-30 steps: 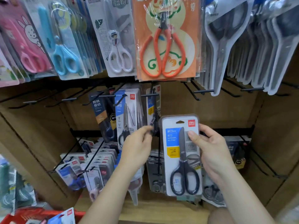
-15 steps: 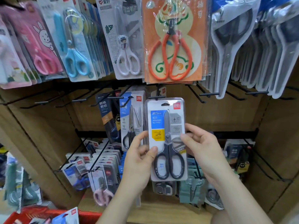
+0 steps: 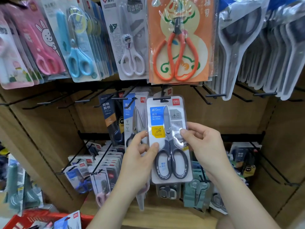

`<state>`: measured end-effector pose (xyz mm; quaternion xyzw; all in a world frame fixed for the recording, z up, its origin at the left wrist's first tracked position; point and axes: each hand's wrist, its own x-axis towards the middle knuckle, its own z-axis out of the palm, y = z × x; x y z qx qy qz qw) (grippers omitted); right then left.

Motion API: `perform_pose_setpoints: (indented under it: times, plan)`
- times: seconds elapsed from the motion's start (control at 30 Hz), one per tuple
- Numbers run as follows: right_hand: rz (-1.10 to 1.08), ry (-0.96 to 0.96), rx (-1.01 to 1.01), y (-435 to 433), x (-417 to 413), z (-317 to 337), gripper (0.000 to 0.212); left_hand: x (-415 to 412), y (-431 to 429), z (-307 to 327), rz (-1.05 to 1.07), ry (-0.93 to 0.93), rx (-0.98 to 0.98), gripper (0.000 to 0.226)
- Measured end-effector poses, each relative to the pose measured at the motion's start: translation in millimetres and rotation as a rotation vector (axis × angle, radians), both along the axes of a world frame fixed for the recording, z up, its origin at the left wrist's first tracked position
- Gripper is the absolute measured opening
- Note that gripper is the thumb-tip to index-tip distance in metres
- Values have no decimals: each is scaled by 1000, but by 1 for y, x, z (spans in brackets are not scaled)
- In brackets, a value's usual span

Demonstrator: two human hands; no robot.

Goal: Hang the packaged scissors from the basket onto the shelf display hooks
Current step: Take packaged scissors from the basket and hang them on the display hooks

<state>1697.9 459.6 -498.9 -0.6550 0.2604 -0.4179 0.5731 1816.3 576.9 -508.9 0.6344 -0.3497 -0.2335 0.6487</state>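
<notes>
A white blister pack of dark grey scissors (image 3: 167,139) is held upright in front of the middle shelf row. Its top hang slot sits at the tip of a black display hook (image 3: 162,98). My left hand (image 3: 138,161) pinches the pack's left edge with thumb in front and fingers behind. My right hand (image 3: 203,146) pinches the right edge near the blade pivot. The red basket (image 3: 41,219) shows at the bottom left with more packaged scissors (image 3: 69,220) in it.
Rows of packaged scissors hang above: pink (image 3: 44,47), blue (image 3: 77,47), white (image 3: 130,43), orange (image 3: 178,42), grey (image 3: 239,43). Bare black hooks (image 3: 54,100) jut out left and right (image 3: 212,95) of the pack. More packs (image 3: 102,162) hang on the lower row.
Both hands have lifted the pack up and leftwards from the lower row to the middle hook. My left hand, free a second ago, now pinches its left edge.
</notes>
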Motion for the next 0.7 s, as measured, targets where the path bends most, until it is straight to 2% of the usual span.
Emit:
perform_pose_setpoints:
  times: [0.27,0.37,0.5,0.7]
  plan:
    - [-47,-13,25,3,0,10,26,0,4,7,-48,-30,41,29]
    - [-37,-31,35,4,-2,10,8,0,11,4,-82,7,72,41]
    - [-45,-85,66,8,-9,6,16,-1,14,16,-147,34,92,53]
    - [-65,-133,89,7,-12,-1,15,34,-45,58,-97,195,-20,34]
